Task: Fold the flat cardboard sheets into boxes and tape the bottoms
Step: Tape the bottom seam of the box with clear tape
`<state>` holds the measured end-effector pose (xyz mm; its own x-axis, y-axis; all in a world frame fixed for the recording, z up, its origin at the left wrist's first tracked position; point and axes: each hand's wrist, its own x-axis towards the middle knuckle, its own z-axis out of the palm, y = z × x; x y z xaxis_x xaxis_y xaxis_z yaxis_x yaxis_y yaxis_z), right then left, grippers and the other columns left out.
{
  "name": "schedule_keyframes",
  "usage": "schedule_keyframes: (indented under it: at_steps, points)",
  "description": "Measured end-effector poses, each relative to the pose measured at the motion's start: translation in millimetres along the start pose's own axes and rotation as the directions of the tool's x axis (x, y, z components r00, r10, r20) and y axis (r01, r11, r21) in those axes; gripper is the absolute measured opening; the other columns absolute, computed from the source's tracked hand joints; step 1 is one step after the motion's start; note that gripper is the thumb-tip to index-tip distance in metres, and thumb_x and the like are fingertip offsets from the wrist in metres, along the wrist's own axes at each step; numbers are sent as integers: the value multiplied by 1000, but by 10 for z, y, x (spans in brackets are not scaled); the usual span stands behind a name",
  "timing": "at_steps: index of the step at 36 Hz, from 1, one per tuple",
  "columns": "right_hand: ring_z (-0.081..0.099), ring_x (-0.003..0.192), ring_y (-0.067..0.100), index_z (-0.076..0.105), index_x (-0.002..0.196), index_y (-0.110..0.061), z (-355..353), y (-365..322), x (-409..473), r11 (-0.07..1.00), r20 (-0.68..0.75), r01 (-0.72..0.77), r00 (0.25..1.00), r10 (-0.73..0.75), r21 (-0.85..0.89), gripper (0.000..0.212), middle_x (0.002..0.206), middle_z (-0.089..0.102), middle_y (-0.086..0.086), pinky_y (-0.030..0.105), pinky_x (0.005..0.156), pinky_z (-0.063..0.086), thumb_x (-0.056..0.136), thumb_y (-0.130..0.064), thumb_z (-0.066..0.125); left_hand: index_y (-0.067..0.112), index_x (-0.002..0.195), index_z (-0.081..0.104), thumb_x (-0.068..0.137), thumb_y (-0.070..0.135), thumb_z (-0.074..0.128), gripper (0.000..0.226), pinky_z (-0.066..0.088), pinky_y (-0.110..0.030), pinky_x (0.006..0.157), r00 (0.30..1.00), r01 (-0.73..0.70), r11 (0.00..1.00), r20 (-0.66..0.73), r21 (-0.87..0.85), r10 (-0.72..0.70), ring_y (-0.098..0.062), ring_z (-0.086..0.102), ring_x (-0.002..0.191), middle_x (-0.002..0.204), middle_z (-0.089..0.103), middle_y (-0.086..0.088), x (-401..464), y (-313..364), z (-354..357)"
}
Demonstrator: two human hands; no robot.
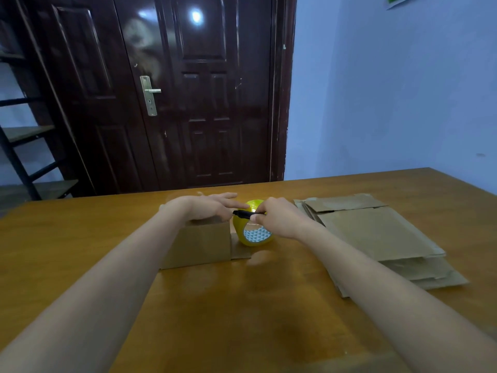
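Observation:
A small folded cardboard box (199, 244) stands on the wooden table (242, 305). My left hand (212, 205) lies flat on its top, fingers straight and reaching toward the tape. Just to the right of the box is a yellow roll of tape (254, 232), standing on edge. My right hand (279, 216) grips a thin black tool (243, 214), perhaps a cutter or pen, and holds it across the top of the roll. A stack of flat cardboard sheets (376, 235) lies to the right of my right arm.
A dark wooden door (188, 90) and a blue wall are behind the table's far edge. A black metal shelf (24, 146) stands at the left. A loose box flap (240, 251) lies on the table under the roll.

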<state>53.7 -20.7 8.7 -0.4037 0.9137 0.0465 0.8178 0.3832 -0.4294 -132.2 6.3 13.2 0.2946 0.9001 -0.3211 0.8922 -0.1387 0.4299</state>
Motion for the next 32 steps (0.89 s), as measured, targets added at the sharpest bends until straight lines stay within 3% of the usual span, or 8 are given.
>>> schedule_keyframes:
  at_steps: [3, 7, 11, 16, 18, 23, 27, 32]
  points:
    - [61, 78, 17, 64, 115, -10, 26, 5, 0, 1000, 5, 2, 1000, -2, 1, 31, 93, 68, 7, 26, 67, 51, 98, -30, 48, 58, 130, 40, 67, 32, 44, 69, -6, -58, 115, 1000, -8, 1000, -2, 18, 8, -25, -4, 147, 158, 5, 17, -6, -17, 4]
    - [65, 87, 22, 64, 117, -10, -16, -13, 48, 1000, 41, 1, 999, 0, -29, 30, 94, 68, 7, 32, 76, 54, 97, -28, 50, 59, 130, 40, 76, 28, 45, 63, -3, -58, 116, 1000, -22, 1000, -3, 13, 22, -23, 0, 147, 158, 5, 18, -9, -45, 11]
    - [62, 93, 20, 65, 114, -12, 12, -25, 25, 986, 235, 41, 972, -1, -164, 31, 102, 67, 5, 35, 86, 53, 95, -32, 53, 60, 129, 39, 78, 28, 44, 61, -6, -58, 115, 1000, -27, 999, -6, 26, 27, -23, 0, 147, 159, 6, 16, -33, -30, 9]
    - [60, 89, 19, 66, 111, -13, 133, 82, -48, 984, 204, 18, 979, 20, -180, 29, 99, 64, 4, 33, 80, 52, 94, -31, 51, 67, 116, 43, 65, 32, 43, 62, -2, -57, 116, 1000, -26, 1000, 1, -14, 26, -22, 3, 147, 158, 8, 18, -45, -27, 5]
    - [59, 88, 19, 65, 110, -11, 169, 106, -77, 985, 278, 48, 960, 0, -167, 28, 97, 63, 5, 31, 76, 50, 95, -28, 50, 68, 110, 44, 65, 32, 44, 58, 0, -56, 116, 999, -35, 998, 6, -59, 35, -22, 2, 147, 158, 8, 18, -51, -28, 10]
    - [57, 77, 25, 59, 106, -7, 448, 101, -215, 974, 442, 158, 894, -70, -164, 23, 88, 59, 9, 35, 65, 46, 95, -17, 42, 56, 122, 48, 67, 31, 44, 60, 6, -52, 118, 998, -64, 990, -3, -123, 64, -20, 9, 146, 158, 10, 16, -39, -47, 21]
    - [60, 80, 24, 54, 118, -18, 705, 53, -384, 947, 435, 292, 876, -209, -133, 24, 95, 60, 9, 37, 69, 47, 96, -21, 42, 53, 122, 49, 64, 25, 47, 66, 11, -50, 118, 996, -85, 977, -35, -195, 80, -20, 12, 145, 157, 13, 16, -54, -63, 37]
    - [57, 100, 25, 42, 139, -25, 855, -34, -511, 821, 255, 506, 858, -446, -266, 45, 118, 55, 6, 37, 75, 50, 95, -22, 48, 45, 129, 48, 68, 23, 50, 65, 23, -38, 114, 987, -132, 961, -118, -242, 106, -17, 17, 143, 156, 18, 11, -92, -79, 66]
